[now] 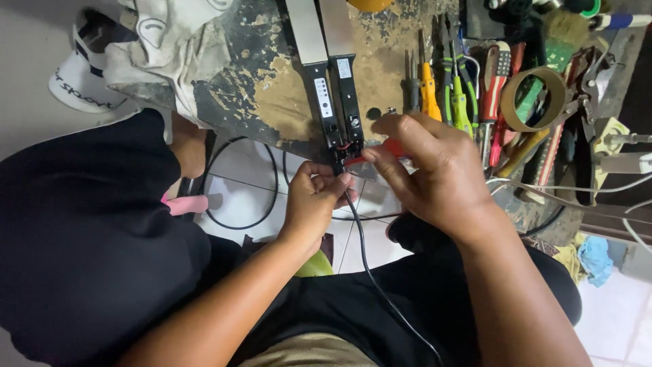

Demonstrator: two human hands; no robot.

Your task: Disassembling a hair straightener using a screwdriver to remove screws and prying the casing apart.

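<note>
I have my left hand (314, 197) closed around the thin black power cable (370, 272) right where it enters the base of the long black hinged appliance with two silver plates (336, 102), which lies on the worn, paint-flaked wooden workbench (272, 81) with its cable end hanging at the bench edge. My right hand (428, 166) is pinched shut on a small red-handled tool (384, 151), its tip pressed at the same cable entry, just above my left fingers; I cannot tell what kind of tool it is, as my fingers hide most of it.

Just beside my right hand, crowding the bench to the right, lies a row of screwdrivers with yellow, green and red striped handles (462, 88), touching one another, and a brown roll of tape (533, 98) resting on top of them. Pliers (584, 102) sit further right. A crumpled white cloth (170, 47) covers the bench's left corner, well apart from my hands. The cable runs down across my dark-clothed lap, and another black loop (238, 204) lies on the white tiled floor below.
</note>
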